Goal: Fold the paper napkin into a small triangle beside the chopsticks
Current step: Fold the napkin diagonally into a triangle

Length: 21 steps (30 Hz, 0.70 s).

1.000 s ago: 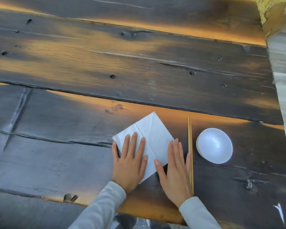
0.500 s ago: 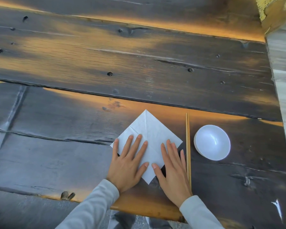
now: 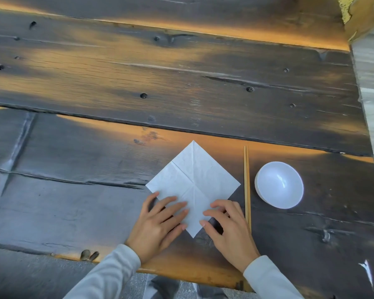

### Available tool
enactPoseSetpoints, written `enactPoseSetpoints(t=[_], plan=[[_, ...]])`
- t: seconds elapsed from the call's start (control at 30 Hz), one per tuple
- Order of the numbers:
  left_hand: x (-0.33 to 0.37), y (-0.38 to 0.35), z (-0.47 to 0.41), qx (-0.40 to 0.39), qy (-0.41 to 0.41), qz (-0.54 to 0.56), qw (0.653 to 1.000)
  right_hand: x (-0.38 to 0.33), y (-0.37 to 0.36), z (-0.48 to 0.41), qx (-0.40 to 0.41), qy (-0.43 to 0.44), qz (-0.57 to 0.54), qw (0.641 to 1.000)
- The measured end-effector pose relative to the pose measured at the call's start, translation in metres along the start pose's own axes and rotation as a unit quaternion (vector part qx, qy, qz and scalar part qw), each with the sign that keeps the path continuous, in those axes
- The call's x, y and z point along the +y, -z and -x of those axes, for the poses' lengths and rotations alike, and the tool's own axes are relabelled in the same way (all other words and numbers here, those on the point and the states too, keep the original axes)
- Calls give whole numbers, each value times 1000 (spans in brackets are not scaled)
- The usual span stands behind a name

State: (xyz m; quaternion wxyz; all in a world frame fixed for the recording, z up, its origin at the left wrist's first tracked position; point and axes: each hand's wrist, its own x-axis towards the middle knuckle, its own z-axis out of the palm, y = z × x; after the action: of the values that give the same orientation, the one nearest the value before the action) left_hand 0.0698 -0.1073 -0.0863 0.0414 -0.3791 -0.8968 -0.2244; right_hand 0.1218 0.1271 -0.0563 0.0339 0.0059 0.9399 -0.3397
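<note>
Wooden planks, dark and weathered with bands of orange grain, made up the table [image 3: 181, 83], which filled nearly the whole view; its boards were cracked, knotted and studded with screw heads, and a pale floor showed past the right edge. On the nearest plank lay the white paper napkin [image 3: 194, 180], turned corner-up like a diamond, its creases crossing near the middle, still unfolded into any triangle. Just to its right ran the wooden chopsticks [image 3: 247, 186], side by side and pointing away from the person, and further right sat a small white bowl [image 3: 279, 184]. The left hand [image 3: 160, 223] rested flat on the napkin's lower left, fingers slightly spread and pressing down, gripping nothing. The right hand [image 3: 227, 225] sat at the lower right edge with fingers curled, tips touching the paper (whether they had pinched a layer could not be told).

Judging from this, the risks were plain: thin paper over rough, gapped boards might snag or tear if dragged, a fold started off the centre crease would give a lopsided triangle, and the right hand, close beside the chopsticks, could knock them askew
</note>
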Motion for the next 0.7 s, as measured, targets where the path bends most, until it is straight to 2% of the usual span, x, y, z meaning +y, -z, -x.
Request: enactPoseSetpoints(t=[0.13,0.53,0.7], plan=[[6,-9,14,-30,4,24,999,-3,-4,-3,-23,-4,-1,1000],[6,-16,14,5,19,48,999,-12,-5,-6,-66,2,68,995],[10,-10,4,9,23,57,998,-20,5,-10,-92,-60,-10,994]])
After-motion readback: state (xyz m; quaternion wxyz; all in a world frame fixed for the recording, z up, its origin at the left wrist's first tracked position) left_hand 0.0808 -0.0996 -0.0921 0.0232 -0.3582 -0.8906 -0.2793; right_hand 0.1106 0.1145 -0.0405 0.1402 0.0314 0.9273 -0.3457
